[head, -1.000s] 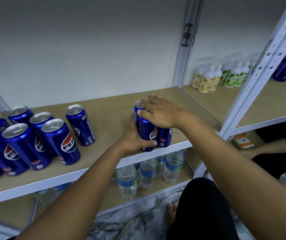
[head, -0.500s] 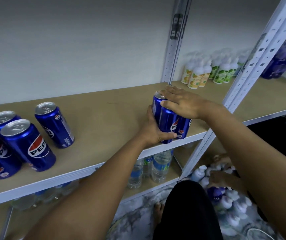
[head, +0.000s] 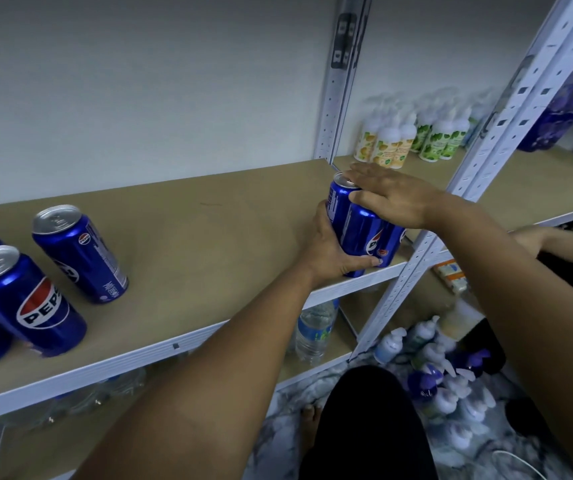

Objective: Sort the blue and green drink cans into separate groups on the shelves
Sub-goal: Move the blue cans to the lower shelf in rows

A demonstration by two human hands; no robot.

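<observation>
Left hand (head: 330,249) curled around the near side of a small cluster of blue cans (head: 364,233), thumb pressed across the front low down. Right hand (head: 390,195) laid flat on the can tops, fingers straight and spread, palm down. Probably held this way to keep the cans together and upright, one hand bracing the side and the other steadying from above. Cluster squeezed between both hands, standing at the front right corner of the shelf (head: 209,230), just beside the white upright post (head: 413,271).

Well apart to the left, on the same shelf, a second group of blue cans (head: 28,299), with one blue can (head: 80,252) standing slightly separate from them. No green cans visible. Further right, lotion bottles (head: 410,136) at the back of the neighbouring shelf. Below, water bottles (head: 314,332).
</observation>
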